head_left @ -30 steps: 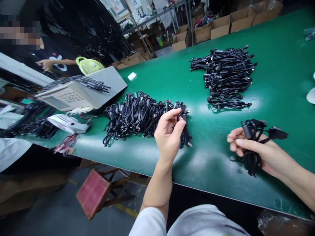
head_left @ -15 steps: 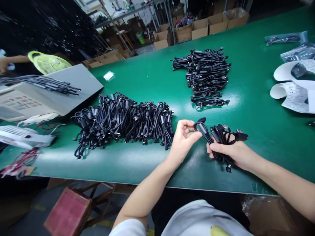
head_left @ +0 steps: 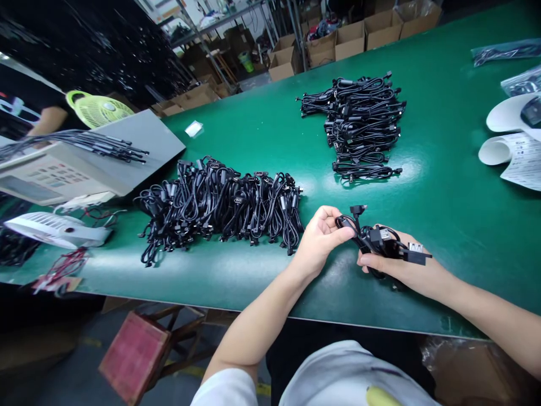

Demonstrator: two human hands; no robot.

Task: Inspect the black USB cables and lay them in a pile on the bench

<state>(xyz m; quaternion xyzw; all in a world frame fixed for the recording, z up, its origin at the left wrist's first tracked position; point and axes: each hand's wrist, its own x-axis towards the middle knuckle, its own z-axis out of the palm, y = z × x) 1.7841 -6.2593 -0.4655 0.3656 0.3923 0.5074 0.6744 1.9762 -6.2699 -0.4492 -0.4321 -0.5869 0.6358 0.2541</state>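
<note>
My right hand [head_left: 406, 268] is closed around a bunch of black USB cables [head_left: 376, 239], held just above the table near its front edge. Silvery plug ends stick out of the bunch on the right. The fingers and thumb of my left hand [head_left: 323, 237] pinch the looped left end of a cable in the same bunch. To the left of my left hand lies a long pile of coiled black cables [head_left: 228, 203] on the green table. Farther back, a second stack of folded black cables [head_left: 363, 124] lies in rows.
At the left stand a beige machine [head_left: 54, 175] with cables on top, a white fan [head_left: 54, 228] and a green fan [head_left: 99, 110]; another person's arm shows behind. Bagged cables [head_left: 507, 52] and white paper sheets [head_left: 515, 152] lie at right. A red stool [head_left: 133, 352] is below the table [head_left: 253, 282].
The bunch has turned in my right hand, so its silvery plugs show more clearly. My left hand has moved slightly right, closer to the bunch. The whole view has shifted a little.
</note>
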